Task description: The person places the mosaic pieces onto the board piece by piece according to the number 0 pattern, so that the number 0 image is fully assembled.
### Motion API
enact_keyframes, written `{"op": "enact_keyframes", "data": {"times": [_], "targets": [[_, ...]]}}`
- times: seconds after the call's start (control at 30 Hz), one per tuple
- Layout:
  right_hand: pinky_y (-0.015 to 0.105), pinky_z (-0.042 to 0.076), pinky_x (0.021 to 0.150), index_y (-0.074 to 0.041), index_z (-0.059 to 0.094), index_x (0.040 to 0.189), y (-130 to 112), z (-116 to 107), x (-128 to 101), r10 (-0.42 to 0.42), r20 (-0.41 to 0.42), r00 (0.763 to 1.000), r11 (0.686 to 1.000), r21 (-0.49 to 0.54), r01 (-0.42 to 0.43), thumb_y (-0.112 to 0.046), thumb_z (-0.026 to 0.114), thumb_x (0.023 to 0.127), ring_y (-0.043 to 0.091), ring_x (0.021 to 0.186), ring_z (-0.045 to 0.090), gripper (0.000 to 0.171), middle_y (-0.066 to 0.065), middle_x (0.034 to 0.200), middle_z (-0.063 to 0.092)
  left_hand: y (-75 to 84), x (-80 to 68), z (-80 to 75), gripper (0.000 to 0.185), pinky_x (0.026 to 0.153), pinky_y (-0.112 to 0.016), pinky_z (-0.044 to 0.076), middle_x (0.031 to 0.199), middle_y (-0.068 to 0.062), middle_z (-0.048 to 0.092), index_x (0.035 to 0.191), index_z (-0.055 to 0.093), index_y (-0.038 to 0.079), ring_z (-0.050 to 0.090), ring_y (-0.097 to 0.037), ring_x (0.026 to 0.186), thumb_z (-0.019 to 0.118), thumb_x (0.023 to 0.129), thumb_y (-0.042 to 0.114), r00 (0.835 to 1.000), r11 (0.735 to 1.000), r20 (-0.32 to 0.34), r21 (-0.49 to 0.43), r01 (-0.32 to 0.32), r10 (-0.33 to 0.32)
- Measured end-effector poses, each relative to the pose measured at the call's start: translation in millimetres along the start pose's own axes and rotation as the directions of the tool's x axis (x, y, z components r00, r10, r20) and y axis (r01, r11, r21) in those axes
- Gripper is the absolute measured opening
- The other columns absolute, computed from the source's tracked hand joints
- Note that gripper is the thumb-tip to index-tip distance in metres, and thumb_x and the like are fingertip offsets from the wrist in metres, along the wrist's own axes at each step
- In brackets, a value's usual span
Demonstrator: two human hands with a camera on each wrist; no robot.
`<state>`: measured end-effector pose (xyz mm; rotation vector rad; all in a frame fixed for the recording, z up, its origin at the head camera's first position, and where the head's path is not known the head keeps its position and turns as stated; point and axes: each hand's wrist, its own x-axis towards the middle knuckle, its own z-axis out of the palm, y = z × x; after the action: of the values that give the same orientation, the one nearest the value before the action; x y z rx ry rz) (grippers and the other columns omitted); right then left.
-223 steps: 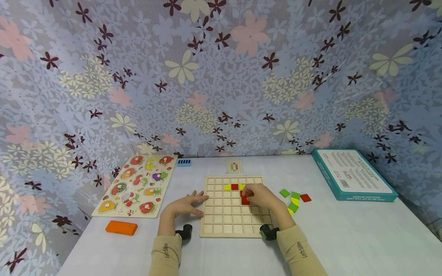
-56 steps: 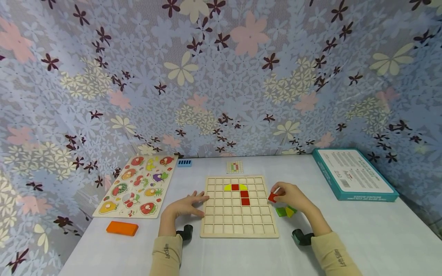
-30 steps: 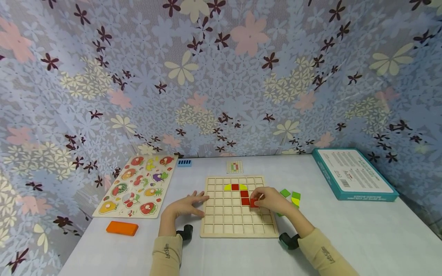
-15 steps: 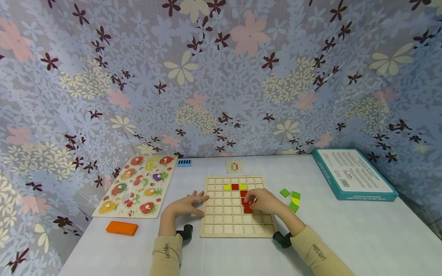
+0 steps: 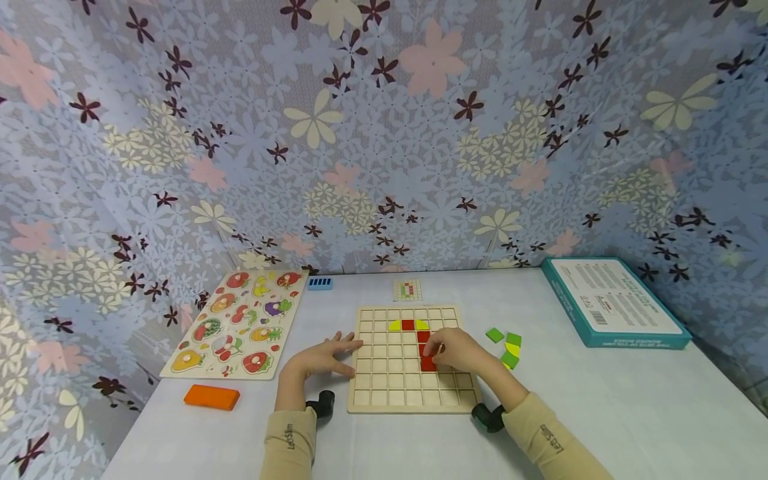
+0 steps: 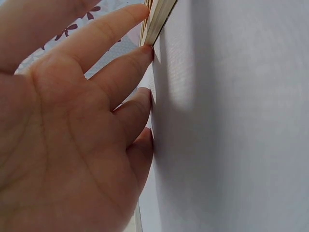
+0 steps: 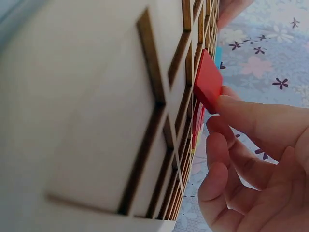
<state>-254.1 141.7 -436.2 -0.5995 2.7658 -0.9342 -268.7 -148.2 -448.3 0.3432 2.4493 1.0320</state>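
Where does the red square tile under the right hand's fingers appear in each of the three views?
Head: red square tile at centre on the wooden grid board, beside the right hand.
Left wrist: not in it; only the board's edge.
Right wrist: tile upper centre, tilted at a cell.
Shared landmark: the board.

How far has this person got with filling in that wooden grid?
Early on. Seated in the grid board: two yellow pieces flanking a red square, with another red below. The right hand is tipping a red tile into a cell; the left hand steadies the edge. Green and yellow loose pieces wait; most cells are bare.
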Motion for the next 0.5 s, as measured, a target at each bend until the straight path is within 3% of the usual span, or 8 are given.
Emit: {"op": "enact_keyframes", "data": {"times": [0.5], "targets": [[0.029, 0.048, 0.068, -0.008, 0.071, 0.081, -3.4, -3.2, -2.2, 0.042, 0.027, 0.999, 0.998, -0.050, -0.040, 0.001, 0.067, 0.078, 0.012, 0.075, 0.054, 0.011, 0.001, 0.081, 0.066, -2.2, 2.7, -0.9, 0.068, 0.109, -0.061, 0.002, 0.152, -0.003, 0.023, 0.135, 0.049, 0.019, 0.002, -0.036, 0.141, 0.075, 0.073, 0.020, 1.000, 1.000, 0.003, 0.010, -0.013, 0.013]]}}
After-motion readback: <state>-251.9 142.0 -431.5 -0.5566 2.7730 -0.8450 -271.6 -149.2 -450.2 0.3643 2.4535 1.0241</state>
